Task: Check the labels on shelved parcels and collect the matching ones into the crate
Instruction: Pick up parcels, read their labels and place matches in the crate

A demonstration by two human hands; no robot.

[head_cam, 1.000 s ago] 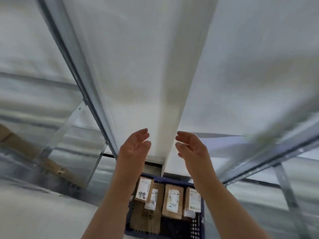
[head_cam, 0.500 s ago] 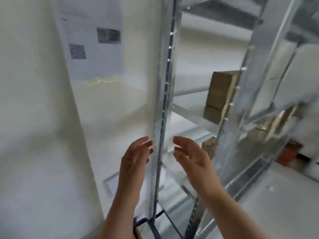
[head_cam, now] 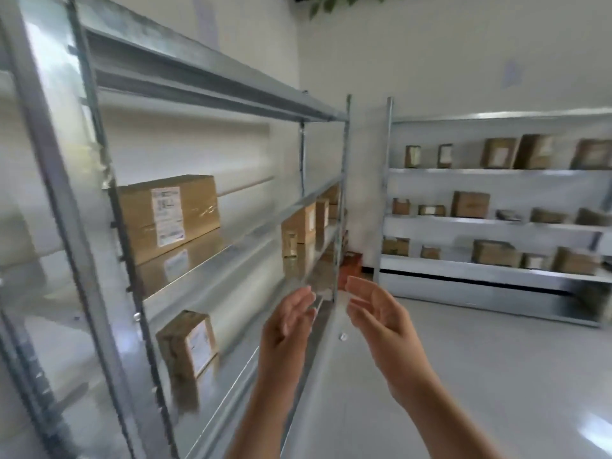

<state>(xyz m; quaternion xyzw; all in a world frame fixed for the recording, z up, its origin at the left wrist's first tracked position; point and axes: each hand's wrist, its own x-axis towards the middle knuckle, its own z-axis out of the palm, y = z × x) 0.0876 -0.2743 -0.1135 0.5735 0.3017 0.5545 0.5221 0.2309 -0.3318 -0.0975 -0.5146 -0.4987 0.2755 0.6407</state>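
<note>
My left hand (head_cam: 288, 321) and my right hand (head_cam: 377, 311) are raised in front of me, palms facing each other, fingers relaxed, holding nothing. To my left stands a metal shelf rack (head_cam: 212, 81). On its middle shelf sits a large brown parcel (head_cam: 167, 215) with a white label. A smaller labelled parcel (head_cam: 187, 347) stands on the shelf below. Further along the rack are more labelled parcels (head_cam: 299, 225). The crate is out of view.
A second metal rack (head_cam: 496, 223) along the far wall carries several brown parcels on three shelves. A grey floor (head_cam: 480, 359) opens to the right. A red object (head_cam: 352, 261) sits on the floor in the corner between the racks.
The view swung up and to the right, from the crate with parcels and a white panel to the aisle and racks. Both hands kept the same raised, empty pose.
</note>
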